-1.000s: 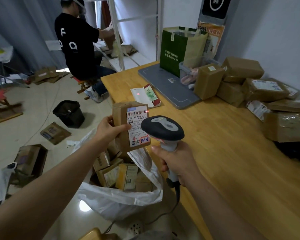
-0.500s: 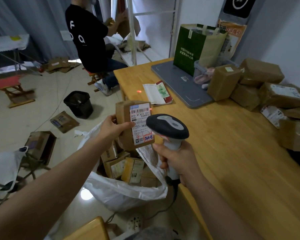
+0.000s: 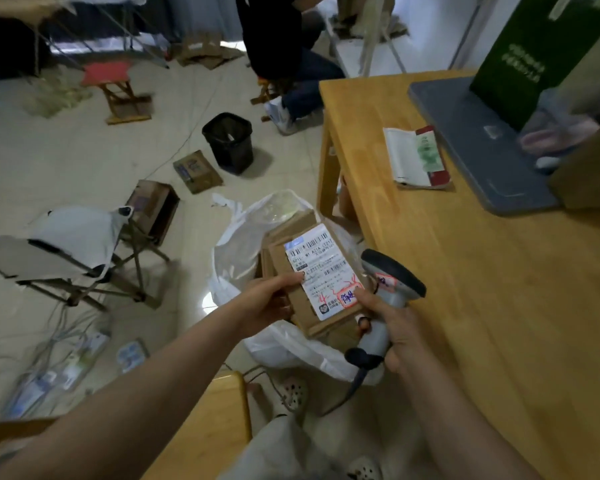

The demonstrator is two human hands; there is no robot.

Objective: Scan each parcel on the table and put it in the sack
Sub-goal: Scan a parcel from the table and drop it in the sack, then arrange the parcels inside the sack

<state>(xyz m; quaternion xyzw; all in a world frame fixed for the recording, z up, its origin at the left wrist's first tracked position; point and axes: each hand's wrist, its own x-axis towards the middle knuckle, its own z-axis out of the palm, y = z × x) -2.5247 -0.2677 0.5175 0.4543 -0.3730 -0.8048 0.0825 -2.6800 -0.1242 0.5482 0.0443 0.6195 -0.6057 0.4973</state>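
Parcel over the open sack, both hands on it

I see the parcel [image 3: 284,261] hanging just above the mouth of the white sack [image 3: 229,247], which stands on the floor beside the table [image 3: 499,306]. It's a flat brown cardboard box, face up and tilted, with a white shipping label [image 3: 321,268] showing barcodes, a blue strip at the top and red scrawl lower down. A red-edged sticker [image 3: 347,295] with handwriting sits at the label's near corner. My left hand [image 3: 267,301] is clamped on the box's left edge. My right hand [image 3: 400,327] is wrapped round the grey scanner [image 3: 395,275] handle, thumb touching the sticker corner
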